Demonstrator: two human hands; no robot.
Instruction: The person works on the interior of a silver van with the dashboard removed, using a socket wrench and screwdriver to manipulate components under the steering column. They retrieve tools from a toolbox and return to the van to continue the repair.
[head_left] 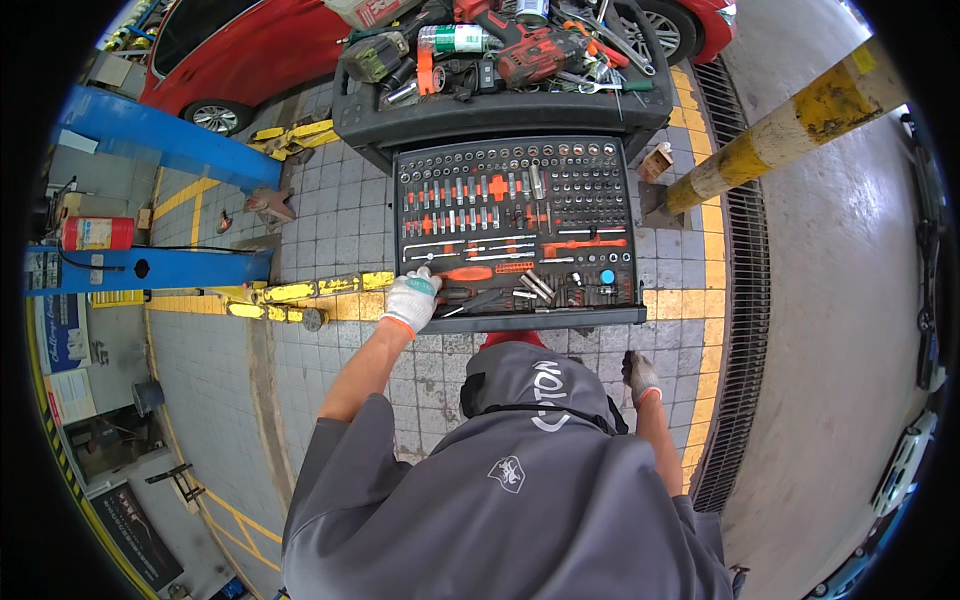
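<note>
**My left hand (413, 297) at the corner of an open drawer (560, 321): pinch and spill risk**

My gloved left fingers lie over the drawer's left front corner; I cannot tell whether they are clamped on its edge. My gloved right hand (641, 376) hangs off the drawer's right front corner, its fingers curled, whether around anything I cannot tell. Inside the drawer, sockets (472, 189) stand in rows behind an orange screwdriver (467, 273). A sharp jolt could roll loose pieces out of place. A sudden slide shut could nip my left fingers. Behind the drawer, a shaken cart (500, 118) might shift its piled drill (545, 60).
</note>
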